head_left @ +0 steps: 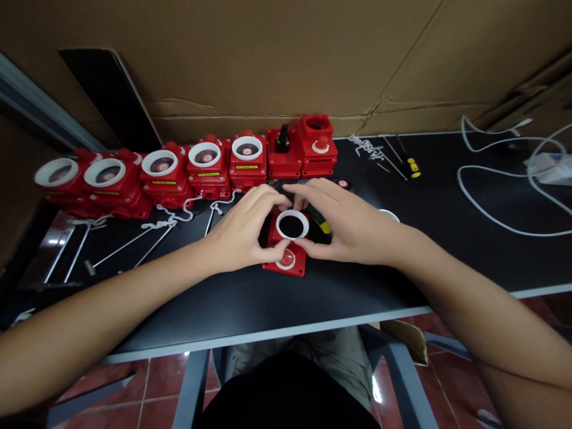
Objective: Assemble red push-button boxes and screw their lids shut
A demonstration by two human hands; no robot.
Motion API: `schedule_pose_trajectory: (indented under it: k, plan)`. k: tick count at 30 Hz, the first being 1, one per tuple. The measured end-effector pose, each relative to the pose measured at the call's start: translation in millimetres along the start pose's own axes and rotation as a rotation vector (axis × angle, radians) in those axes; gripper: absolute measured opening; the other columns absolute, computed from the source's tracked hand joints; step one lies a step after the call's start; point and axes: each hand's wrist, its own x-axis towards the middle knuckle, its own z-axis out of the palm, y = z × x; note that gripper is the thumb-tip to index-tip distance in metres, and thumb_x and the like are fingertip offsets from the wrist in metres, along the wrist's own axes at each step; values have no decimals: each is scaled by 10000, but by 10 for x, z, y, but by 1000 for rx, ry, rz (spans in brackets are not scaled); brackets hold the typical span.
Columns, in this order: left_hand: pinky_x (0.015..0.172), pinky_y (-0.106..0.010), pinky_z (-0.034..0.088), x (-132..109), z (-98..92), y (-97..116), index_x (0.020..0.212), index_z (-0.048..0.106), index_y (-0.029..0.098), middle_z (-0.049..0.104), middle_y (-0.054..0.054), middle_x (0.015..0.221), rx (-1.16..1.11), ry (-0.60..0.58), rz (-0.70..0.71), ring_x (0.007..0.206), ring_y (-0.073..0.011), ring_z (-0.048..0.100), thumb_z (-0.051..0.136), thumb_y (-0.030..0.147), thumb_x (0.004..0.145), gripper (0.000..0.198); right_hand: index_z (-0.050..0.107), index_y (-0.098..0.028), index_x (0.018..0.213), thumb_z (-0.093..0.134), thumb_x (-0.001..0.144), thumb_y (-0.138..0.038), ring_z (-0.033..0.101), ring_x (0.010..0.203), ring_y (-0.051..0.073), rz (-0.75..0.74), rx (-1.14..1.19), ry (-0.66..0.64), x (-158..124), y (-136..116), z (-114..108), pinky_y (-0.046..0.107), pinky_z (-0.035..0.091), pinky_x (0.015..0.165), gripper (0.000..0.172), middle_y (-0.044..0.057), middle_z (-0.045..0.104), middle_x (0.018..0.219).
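A red box-shaped part [295, 269] with a round red button lies on the dark table in front of me. At its far end is a white ring [292, 224] with a dark centre. My left hand [245, 229] curves round the ring's left side, thumb at its near edge. From the right, my right hand [342, 223] curves round the same ring, its thumb also at the near edge. The fingertips of both hands meet near the far side. Under my right hand a green and yellow tool handle [320, 220] partly shows.
Several red units with white rings [207, 155] stand along the back left. Beside them are an open red box [284, 156] and another red unit [318, 146]. Metal rods [120, 247] and white cord lie left. A yellow-black screwdriver [413, 167] and white cable [482, 220] lie right.
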Motion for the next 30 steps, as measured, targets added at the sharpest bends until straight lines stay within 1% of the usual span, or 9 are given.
schedule_pose_trajectory:
  k: [3, 6, 8, 13, 17, 19, 22, 26, 30]
  plan:
    - [1043, -475, 585, 0, -3, 12, 1305, 645, 232, 668, -117, 1260, 20, -7, 28, 1167, -302, 660, 735, 268, 965, 353, 588, -217, 1592, 707, 1049, -531, 686, 1264, 307, 2, 13, 42, 10, 112, -78, 505, 610, 1096, 638, 168, 694, 1384]
    - [1050, -513, 553, -13, -11, 23, 1120, 731, 235, 649, -120, 1245, 94, -4, 75, 1148, -305, 633, 706, 241, 980, 142, 714, -217, 1424, 634, 1093, -441, 662, 1354, 317, 19, -56, 147, 35, 284, -83, 568, 537, 1216, 407, 163, 693, 1439]
    - [1062, -557, 533, -25, -19, 31, 989, 728, 219, 640, -142, 1286, 135, 6, 70, 1177, -328, 609, 690, 239, 983, 44, 759, -224, 1321, 604, 1101, -404, 654, 1376, 333, 55, -86, 177, 51, 392, -56, 625, 490, 1253, 324, 152, 709, 1448]
    - [1040, -582, 544, -44, -23, 47, 836, 652, 206, 649, -153, 1278, 166, 42, -53, 1206, -354, 583, 679, 282, 996, 179, 771, -255, 1295, 574, 1111, -441, 624, 1437, 343, 99, -113, 149, 74, 533, 6, 649, 466, 1283, 328, 116, 700, 1547]
    - [1062, -576, 541, -40, -12, 36, 921, 709, 212, 668, -135, 1238, 208, 102, -138, 1208, -346, 589, 606, 198, 1018, 141, 801, -213, 1322, 578, 1105, -494, 485, 1585, 404, 112, -164, 87, 121, 567, 111, 714, 391, 1331, 419, 123, 620, 1685]
    - [1073, -578, 533, -39, -16, 15, 994, 738, 217, 681, -121, 1218, 211, 119, -172, 1188, -335, 593, 565, 136, 1013, 192, 821, -200, 1293, 575, 1099, -478, 441, 1610, 424, 150, -176, 77, 171, 574, 179, 752, 340, 1340, 419, 135, 642, 1658]
    - [1083, -577, 525, -41, -29, -29, 1067, 762, 219, 695, -109, 1203, 213, 146, -199, 1157, -320, 604, 514, 71, 999, 297, 822, -195, 1304, 572, 1090, -454, 454, 1570, 422, 202, -169, 84, 261, 571, 231, 775, 293, 1339, 419, 147, 693, 1579]
    - [1075, -567, 529, -42, -34, -62, 1051, 776, 217, 703, -110, 1198, 232, 169, -213, 1157, -317, 614, 486, 76, 1022, 324, 827, -204, 1252, 560, 1091, -407, 522, 1433, 381, 208, -140, 120, 323, 536, 162, 729, 350, 1284, 372, 133, 748, 1460]
    - [1057, -563, 539, -36, -29, -50, 1022, 774, 209, 707, -112, 1173, 260, 160, -222, 1131, -320, 606, 495, 91, 1024, 303, 829, -254, 1110, 607, 1078, -356, 574, 1302, 346, 150, -101, 235, 277, 435, 22, 689, 403, 1202, 247, 90, 806, 1284]
